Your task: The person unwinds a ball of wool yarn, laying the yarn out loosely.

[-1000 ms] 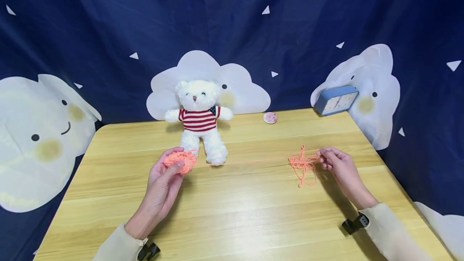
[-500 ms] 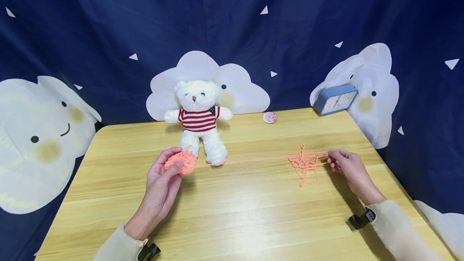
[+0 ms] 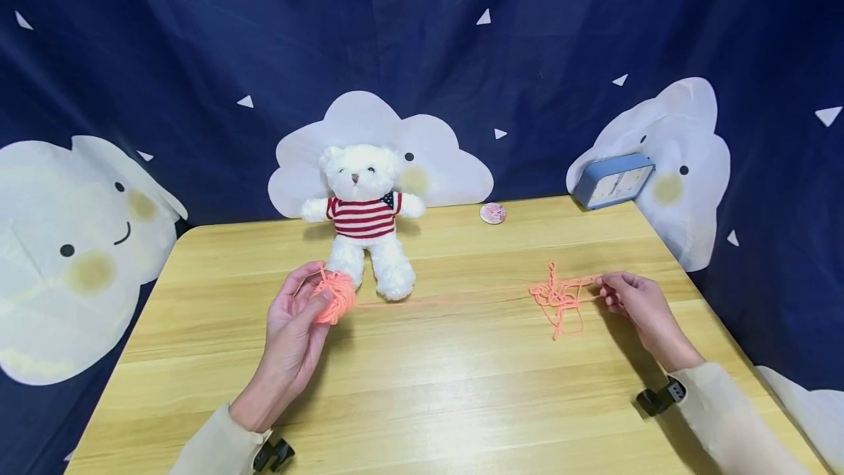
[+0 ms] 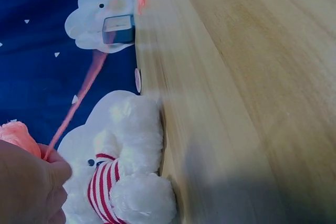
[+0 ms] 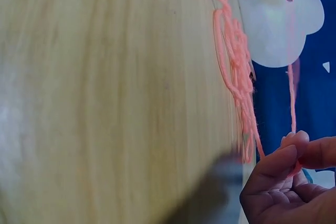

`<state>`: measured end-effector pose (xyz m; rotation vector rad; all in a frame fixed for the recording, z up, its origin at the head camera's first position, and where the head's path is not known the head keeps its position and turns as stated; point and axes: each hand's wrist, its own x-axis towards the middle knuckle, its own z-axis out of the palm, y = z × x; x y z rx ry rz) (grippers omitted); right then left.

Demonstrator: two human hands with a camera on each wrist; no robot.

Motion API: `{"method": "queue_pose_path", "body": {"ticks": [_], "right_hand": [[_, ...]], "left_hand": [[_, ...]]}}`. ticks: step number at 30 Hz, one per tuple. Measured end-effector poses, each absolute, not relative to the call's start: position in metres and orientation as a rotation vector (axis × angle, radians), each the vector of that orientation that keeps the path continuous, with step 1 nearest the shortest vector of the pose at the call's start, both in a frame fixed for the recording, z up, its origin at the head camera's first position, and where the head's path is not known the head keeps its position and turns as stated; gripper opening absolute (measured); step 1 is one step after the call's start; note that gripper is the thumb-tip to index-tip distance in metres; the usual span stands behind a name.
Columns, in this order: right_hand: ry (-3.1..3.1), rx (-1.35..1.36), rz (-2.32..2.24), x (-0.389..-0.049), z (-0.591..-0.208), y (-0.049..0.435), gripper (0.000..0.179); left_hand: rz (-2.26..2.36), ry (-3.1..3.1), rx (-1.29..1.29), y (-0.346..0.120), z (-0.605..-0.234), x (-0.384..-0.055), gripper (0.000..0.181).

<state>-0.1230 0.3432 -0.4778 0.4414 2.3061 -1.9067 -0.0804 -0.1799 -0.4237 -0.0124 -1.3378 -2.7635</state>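
Note:
My left hand (image 3: 293,321) grips a small ball of coral yarn (image 3: 336,297) between thumb and fingers, in front of the teddy bear's leg. From the ball a single strand (image 3: 448,300) stretches across to the right. At its other side my right hand (image 3: 636,306) pinches the yarn between thumb and fingertips. A loose tangle of the same yarn (image 3: 557,297) lies on the table just left of that hand. In the right wrist view, one strand climbs from the pinching fingers (image 5: 278,161) and another runs to the tangle (image 5: 239,72).
A white teddy bear (image 3: 365,218) in a striped shirt sits at the back of the wooden table (image 3: 422,380). Right of it lies a round pink badge (image 3: 493,212). A blue clock (image 3: 613,182) stands at the far right corner, before a dark blue curtain (image 3: 428,35).
My right hand has moved a little to the right with the yarn, mostly in the first half second. The ball has turned in my left hand.

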Motion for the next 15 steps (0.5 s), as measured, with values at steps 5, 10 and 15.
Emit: {"method": "queue_pose_path", "body": {"ticks": [5, 10, 15], "right_hand": [[2.32, 0.46, -1.887, -0.1238, -0.4785, 0.348, 0.032], [2.309, 0.453, -1.893, -0.1261, -0.4794, 0.3514, 0.032], [2.291, 0.423, -1.872, -0.1279, -0.48, 0.3531, 0.033]], "left_hand": [[-2.752, -1.347, 0.035, -0.1798, -0.4233, -0.082, 0.036], [-2.788, -1.462, 0.154, -0.1814, -0.4207, -0.0803, 0.024], [-2.772, -1.569, 0.176, -0.1799, -0.4217, -0.079, 0.021]]}}
